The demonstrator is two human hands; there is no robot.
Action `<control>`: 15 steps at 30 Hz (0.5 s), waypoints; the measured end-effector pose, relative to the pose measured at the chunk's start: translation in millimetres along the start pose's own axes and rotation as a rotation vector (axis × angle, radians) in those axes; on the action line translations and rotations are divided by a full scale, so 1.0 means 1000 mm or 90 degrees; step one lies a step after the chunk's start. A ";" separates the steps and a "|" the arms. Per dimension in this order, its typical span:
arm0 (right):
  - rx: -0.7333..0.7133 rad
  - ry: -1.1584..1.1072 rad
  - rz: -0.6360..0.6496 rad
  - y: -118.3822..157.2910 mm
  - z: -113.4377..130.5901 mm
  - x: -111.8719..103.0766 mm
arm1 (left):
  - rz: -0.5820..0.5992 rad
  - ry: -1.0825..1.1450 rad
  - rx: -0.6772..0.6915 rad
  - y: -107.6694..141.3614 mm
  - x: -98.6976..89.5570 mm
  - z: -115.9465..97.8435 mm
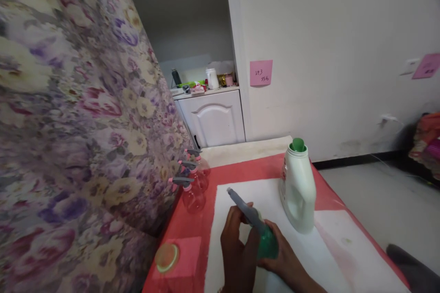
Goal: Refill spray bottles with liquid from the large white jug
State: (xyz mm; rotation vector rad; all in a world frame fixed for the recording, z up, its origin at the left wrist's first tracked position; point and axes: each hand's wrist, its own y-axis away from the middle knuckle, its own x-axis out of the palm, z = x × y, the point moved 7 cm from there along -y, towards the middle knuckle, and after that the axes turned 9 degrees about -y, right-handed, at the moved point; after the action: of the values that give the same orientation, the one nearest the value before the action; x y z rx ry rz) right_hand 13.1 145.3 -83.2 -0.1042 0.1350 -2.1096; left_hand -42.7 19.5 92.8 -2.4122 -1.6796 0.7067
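A spray bottle with a green body (268, 243) and a grey trigger head (245, 207) is between my hands, its nozzle pointing up and to the left. My left hand (237, 242) is closed around the trigger head and neck. Wrapped around the green body from the right is my right hand (280, 249). White paper (254, 187) lies beneath them. To the right stands a pale green detergent jug (298, 192), its neck showing a green spout (298, 145). How the head meets the bottle is partly hidden by my fingers.
Several clear pink spray bottles (194, 199) with grey heads line the table's left edge. A round cap-like piece (167, 257) with a pale green rim sits on a pink square (192, 256). A flowered curtain (103, 123) hangs at left, beside a white cabinet (215, 121).
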 end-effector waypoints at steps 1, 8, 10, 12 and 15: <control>0.004 -0.004 0.006 0.000 0.001 0.001 | -0.003 0.003 -0.004 -0.001 -0.003 0.000; 0.035 0.002 0.024 0.002 0.000 0.001 | -0.036 0.058 -0.069 0.000 -0.011 0.011; 0.042 0.009 0.021 0.002 -0.001 0.000 | -0.066 0.076 -0.080 0.003 -0.014 0.014; 0.046 0.016 0.018 0.002 -0.001 -0.001 | -0.065 0.085 -0.076 0.005 -0.014 0.015; 0.043 0.024 0.013 0.002 0.000 -0.002 | -0.031 0.088 -0.052 0.005 -0.012 0.012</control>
State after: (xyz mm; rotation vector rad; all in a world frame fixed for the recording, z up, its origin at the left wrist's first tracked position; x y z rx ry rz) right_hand 16.0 145.7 -83.2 -0.0222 0.0876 -2.0939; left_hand -47.0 4.6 83.8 -2.4030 -1.7367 0.4618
